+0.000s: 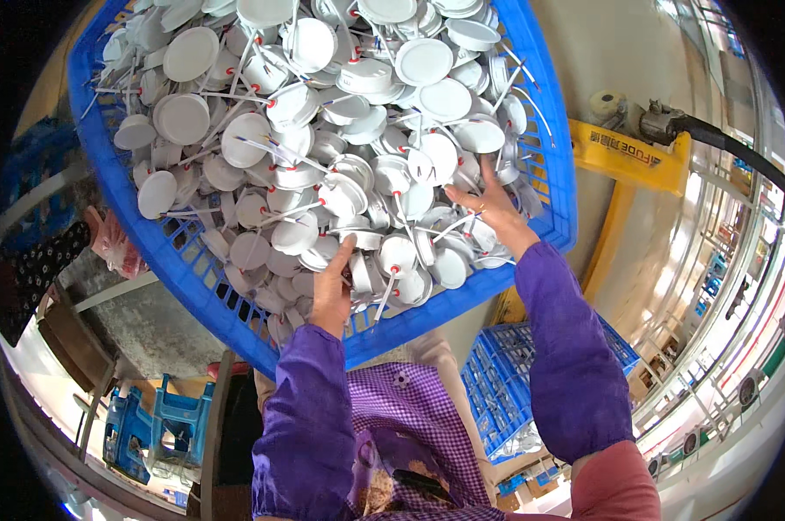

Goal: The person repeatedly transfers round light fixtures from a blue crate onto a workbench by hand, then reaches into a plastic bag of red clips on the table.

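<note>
White round plastic downlight units (323, 139) with thin trailing wires fill the large blue slatted plastic crate (548, 174); left hand (331, 291) lies at the near edge, fingers part-spread on one unit, while right hand (492, 207) rests on another, grip loose.

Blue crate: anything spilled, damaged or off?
Nothing spilled or visibly broken. The blue crate holds a loose, tangled heap of white round lamps with wires; left hand and right hand reach in.
</note>
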Available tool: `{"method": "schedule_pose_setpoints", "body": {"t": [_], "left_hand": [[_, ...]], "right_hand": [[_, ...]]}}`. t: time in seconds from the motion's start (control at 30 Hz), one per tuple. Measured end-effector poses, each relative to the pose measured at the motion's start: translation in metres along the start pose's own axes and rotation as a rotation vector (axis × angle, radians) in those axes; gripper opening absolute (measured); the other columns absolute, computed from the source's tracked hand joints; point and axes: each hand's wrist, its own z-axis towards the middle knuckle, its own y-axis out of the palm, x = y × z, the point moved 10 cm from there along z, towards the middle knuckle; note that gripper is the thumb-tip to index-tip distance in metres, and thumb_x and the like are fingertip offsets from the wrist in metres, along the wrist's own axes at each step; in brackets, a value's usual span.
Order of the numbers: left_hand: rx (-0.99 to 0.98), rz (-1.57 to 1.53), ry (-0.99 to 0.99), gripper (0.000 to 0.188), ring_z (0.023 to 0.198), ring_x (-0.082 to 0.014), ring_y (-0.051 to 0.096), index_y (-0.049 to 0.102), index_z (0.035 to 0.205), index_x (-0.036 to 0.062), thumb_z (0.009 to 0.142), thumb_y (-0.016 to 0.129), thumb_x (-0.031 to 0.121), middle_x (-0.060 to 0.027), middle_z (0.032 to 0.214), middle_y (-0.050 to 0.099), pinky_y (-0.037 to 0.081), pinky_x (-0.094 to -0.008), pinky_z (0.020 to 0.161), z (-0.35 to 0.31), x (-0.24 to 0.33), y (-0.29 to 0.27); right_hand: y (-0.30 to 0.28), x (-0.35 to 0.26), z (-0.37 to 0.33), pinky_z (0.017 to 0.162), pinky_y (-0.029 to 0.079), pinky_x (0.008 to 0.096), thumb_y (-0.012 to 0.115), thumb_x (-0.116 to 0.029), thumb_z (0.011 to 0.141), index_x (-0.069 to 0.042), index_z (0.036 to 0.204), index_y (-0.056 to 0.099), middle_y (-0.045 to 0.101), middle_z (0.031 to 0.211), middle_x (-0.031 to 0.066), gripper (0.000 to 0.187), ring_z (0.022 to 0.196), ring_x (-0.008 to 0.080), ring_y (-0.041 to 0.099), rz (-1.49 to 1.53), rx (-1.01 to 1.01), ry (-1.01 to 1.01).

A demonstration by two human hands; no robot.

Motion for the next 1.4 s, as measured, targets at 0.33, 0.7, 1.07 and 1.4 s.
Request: {"method": "schedule_pose_setpoints", "body": {"t": [0.33,0.7,1.07,1.4], "left_hand": [[0.024,0.248,0.344,0.057,0.072,-0.0172,0.060,0.045,0.110,-0.0085,0.069,0.077,0.016,-0.0142,0.090,0.059,0.050,-0.0283,0.062,-0.001,0.011,0.060],[-0.128,0.005,-0.055,0.050,0.084,-0.0194,0.060,0.051,0.111,0.0002,0.072,0.073,0.024,-0.0101,0.099,0.060,0.050,-0.0319,0.073,0.018,-0.004,0.099],[-0.142,0.045,-0.296,0.044,0.078,-0.0196,0.062,0.058,0.104,0.0016,0.069,0.072,0.024,-0.0085,0.090,0.062,0.050,-0.0327,0.065,0.033,-0.027,0.114],[-0.264,0.380,0.088,0.057,0.078,-0.0173,0.060,0.046,0.114,-0.0071,0.069,0.070,0.016,-0.0114,0.097,0.059,0.049,-0.0294,0.065,0.023,0.009,0.150]], "right_hand": [[0.026,0.014,-0.002,0.104,0.027,0.0355,0.078,-0.055,0.051,0.004,0.138,0.004,0.030,0.136,0.0260,0.129,0.127,0.0351,0.030,0.025,0.040,0.013],[0.056,-0.004,-0.003,0.078,0.045,0.0296,0.072,-0.029,0.070,0.001,0.118,0.046,0.058,0.106,0.0106,0.063,0.096,0.0183,0.055,0.390,-0.019,0.208],[0.055,0.067,0.026,0.078,0.045,0.0389,0.061,-0.041,0.078,0.004,0.108,0.057,0.062,0.098,0.0195,0.054,0.091,0.0274,0.059,0.007,-0.223,0.462],[0.038,0.148,0.052,0.070,0.046,0.0434,0.037,-0.023,0.088,0.003,0.104,0.056,0.056,0.106,0.0262,0.036,0.089,0.0416,0.056,0.034,-0.084,0.480]]}}
